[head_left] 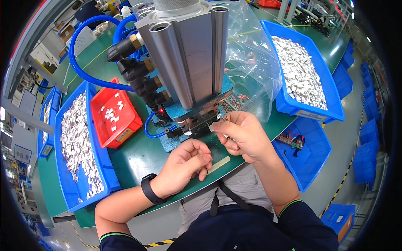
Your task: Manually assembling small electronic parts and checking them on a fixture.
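Note:
A grey pneumatic press (190, 54) stands on a blue base on the green table. My right hand (243, 136) pinches a small silvery metal piece (212, 127) at the front opening of the press. My left hand (186, 165) rests on the table just in front of the press, fingers curled in; whether it holds anything is hidden. A black band sits on my left wrist. A pale flat strip (218, 165) lies on the table between my hands.
A blue bin (106, 167) of small silvery parts sits at the left, with a red tray (125, 125) of a few parts beside it. Another blue bin (331, 113) of parts stands at the right, behind a clear plastic bag (255, 62). Blue air hoses (77, 62) loop off the press.

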{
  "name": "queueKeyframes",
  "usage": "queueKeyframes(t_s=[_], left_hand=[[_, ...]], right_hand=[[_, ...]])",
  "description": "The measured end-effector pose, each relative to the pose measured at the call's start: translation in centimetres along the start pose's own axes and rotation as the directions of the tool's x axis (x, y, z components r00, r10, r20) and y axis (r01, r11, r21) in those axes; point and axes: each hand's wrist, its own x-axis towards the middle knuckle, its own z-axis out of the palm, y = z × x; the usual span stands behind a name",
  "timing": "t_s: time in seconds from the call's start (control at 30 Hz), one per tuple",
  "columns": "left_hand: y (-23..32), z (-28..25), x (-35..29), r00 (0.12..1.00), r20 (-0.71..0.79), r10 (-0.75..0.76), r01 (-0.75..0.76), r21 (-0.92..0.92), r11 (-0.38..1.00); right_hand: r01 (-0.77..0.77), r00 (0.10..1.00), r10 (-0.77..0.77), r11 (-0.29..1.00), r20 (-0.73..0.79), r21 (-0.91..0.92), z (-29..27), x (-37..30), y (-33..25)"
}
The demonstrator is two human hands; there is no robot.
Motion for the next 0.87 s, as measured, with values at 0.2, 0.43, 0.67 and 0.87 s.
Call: queueKeyframes(t_s=[0.2, 0.43, 0.67, 0.87], left_hand=[[-0.2, -0.2, -0.1, 0.999, 0.028, 0.019, -0.017, -0.079, 0.997], [-0.5, -0.4, -0.1, 0.991, 0.062, 0.116, -0.113, -0.051, 0.992], [-0.7, -0.2, 0.2, 0.97, 0.043, 0.239, -0.234, -0.09, 0.968], [-0.6, 0.5, -0.4, 0.94, -0.006, 0.342, -0.342, -0.033, 0.939]], right_hand=[[-0.012, 1.0, 0.012, 1.0, -0.004, 0.024, 0.1, 0.0, 0.1], [0.013, 1.0, -0.013, 1.0, -0.025, -0.024, 0.4, -0.7, 0.2], [0.025, 0.999, -0.026, 0.999, 0.034, 0.042, -0.1, -1.7, 0.7], [-0.222, 0.965, 0.176, 0.942, 0.194, 0.251, -0.4, -3.0, 2.9]])
